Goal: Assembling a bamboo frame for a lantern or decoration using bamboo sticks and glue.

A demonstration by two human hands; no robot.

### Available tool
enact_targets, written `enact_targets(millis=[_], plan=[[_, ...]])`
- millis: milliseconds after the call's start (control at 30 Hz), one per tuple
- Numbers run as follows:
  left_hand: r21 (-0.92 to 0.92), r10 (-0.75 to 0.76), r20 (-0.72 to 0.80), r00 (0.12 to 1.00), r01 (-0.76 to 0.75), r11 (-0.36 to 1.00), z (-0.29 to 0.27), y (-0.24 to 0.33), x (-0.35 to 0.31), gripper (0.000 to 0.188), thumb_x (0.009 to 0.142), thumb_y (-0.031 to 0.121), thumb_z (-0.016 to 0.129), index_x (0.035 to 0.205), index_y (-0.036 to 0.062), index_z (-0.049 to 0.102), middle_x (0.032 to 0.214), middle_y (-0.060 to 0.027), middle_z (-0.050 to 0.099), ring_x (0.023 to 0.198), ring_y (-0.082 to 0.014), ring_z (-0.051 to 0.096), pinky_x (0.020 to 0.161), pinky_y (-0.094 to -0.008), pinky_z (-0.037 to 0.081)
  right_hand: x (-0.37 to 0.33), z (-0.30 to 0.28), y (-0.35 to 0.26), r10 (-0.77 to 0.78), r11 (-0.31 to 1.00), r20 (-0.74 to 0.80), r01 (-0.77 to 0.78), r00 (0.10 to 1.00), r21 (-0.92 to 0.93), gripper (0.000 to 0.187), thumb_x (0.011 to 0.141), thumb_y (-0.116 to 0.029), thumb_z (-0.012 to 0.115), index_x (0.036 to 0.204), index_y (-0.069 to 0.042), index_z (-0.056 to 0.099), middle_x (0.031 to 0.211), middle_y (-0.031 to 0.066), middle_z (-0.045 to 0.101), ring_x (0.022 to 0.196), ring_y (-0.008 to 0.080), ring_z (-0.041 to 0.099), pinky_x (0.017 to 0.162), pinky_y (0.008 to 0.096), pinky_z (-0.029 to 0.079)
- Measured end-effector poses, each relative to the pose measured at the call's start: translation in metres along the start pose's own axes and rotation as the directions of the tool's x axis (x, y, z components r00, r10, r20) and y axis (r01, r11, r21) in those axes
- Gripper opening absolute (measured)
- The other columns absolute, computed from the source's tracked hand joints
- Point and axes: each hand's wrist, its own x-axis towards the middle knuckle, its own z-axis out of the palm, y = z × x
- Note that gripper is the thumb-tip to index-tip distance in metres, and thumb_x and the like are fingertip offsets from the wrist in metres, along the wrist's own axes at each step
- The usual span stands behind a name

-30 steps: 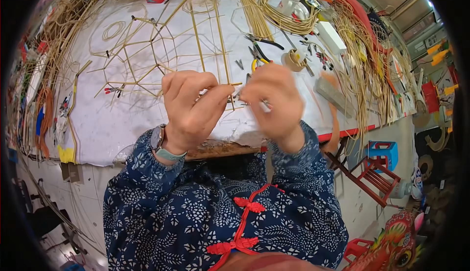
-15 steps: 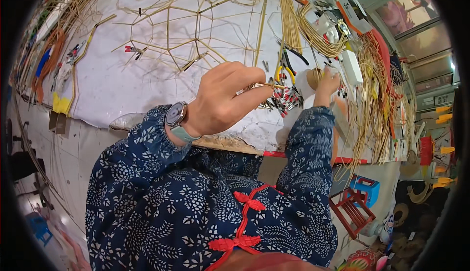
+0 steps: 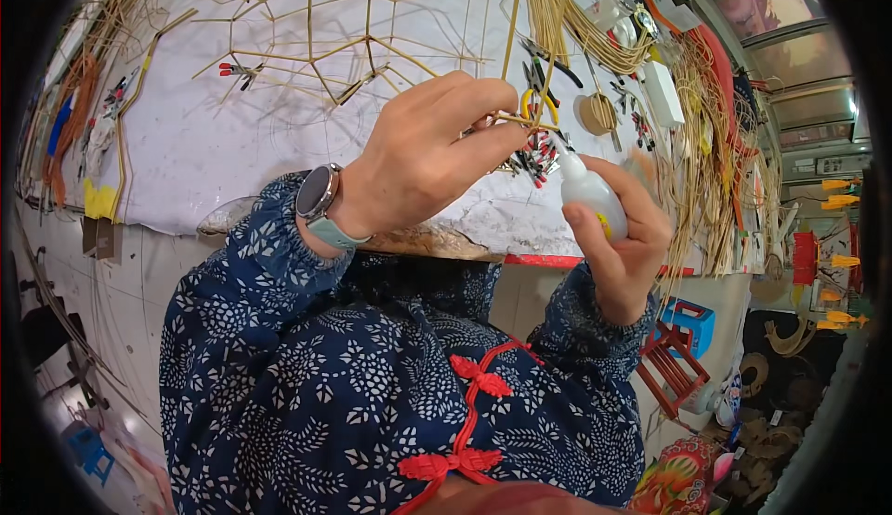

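My left hand (image 3: 432, 143), with a watch at its wrist, pinches thin bamboo strips (image 3: 531, 125) where they cross, just past its fingertips. My right hand (image 3: 636, 241) is wrapped round a small white squeeze bottle (image 3: 595, 194), tilted so its narrow nozzle points up at the crossing. The nozzle tip is very close to the strips; whether it touches them I cannot tell. Behind the hands lie small red-tipped clips (image 3: 539, 160) in a pile, partly covered, and yellow-handled pliers (image 3: 528, 104). A many-sided bamboo frame (image 3: 311, 27) stands at the far left of the hands.
Coiled bamboo strips (image 3: 609, 55) lie at the back right, near a white box (image 3: 663, 94) and a round brown piece (image 3: 596, 115). Loose strips (image 3: 711, 180) hang over the right side. A bent strip (image 3: 124, 134) lies on the left of the paper-covered table (image 3: 204, 143).
My right hand has come back from the table's right side and now holds the squeeze bottle up beside my left hand. My left hand keeps its pinch, with the strips slightly shifted.
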Motion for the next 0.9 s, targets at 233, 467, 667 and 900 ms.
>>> enact_targets(millis=[233,467,667,900], plan=[[-0.017,-0.003,0.003,1.000,0.003,1.000,0.000,-0.002,-0.001,0.025,0.065,-0.006,0.070,0.089,0.0005,0.067,0.098,-0.0117,0.060,0.074,-0.0222,0.060,0.062,-0.0312,0.051,0.017,-0.003,-0.011,-0.144,0.965,0.036,0.148,0.989,-0.218,0.031,0.075,-0.004,0.072,0.105,0.002,0.067,0.090,0.0154,0.070,0.082,0.0184,0.069,0.072,0.0279,0.052],[-0.004,-0.011,-0.033,0.999,0.011,1.000,0.002,0.000,0.000,0.018,0.067,0.004,0.067,0.085,0.0025,0.064,0.096,-0.0098,0.059,0.074,-0.0221,0.060,0.062,-0.0310,0.050,0.021,-0.007,-0.017,-0.199,0.922,0.097,0.220,0.975,-0.318,0.031,0.073,-0.004,0.072,0.104,0.002,0.068,0.091,0.0161,0.070,0.079,0.0233,0.070,0.072,0.0297,0.053],[-0.003,-0.008,-0.038,0.999,0.008,1.000,0.003,0.000,-0.001,0.018,0.068,0.004,0.067,0.085,0.0027,0.063,0.096,-0.0096,0.059,0.075,-0.0219,0.060,0.061,-0.0307,0.050,0.022,-0.006,-0.021,-0.191,0.918,0.113,0.219,0.975,-0.330,0.030,0.075,-0.003,0.068,0.105,0.004,0.066,0.089,0.0117,0.068,0.077,0.0135,0.063,0.070,0.0255,0.048],[-0.012,-0.011,-0.038,0.999,0.010,1.000,0.002,-0.001,0.000,0.017,0.069,0.004,0.067,0.085,0.0026,0.063,0.096,-0.0096,0.059,0.076,-0.0221,0.061,0.062,-0.0311,0.050,0.024,-0.008,-0.021,-0.195,0.899,0.148,0.237,0.969,-0.369,0.029,0.078,-0.005,0.067,0.106,0.003,0.066,0.093,0.0118,0.068,0.081,0.0140,0.064,0.073,0.0250,0.049]])
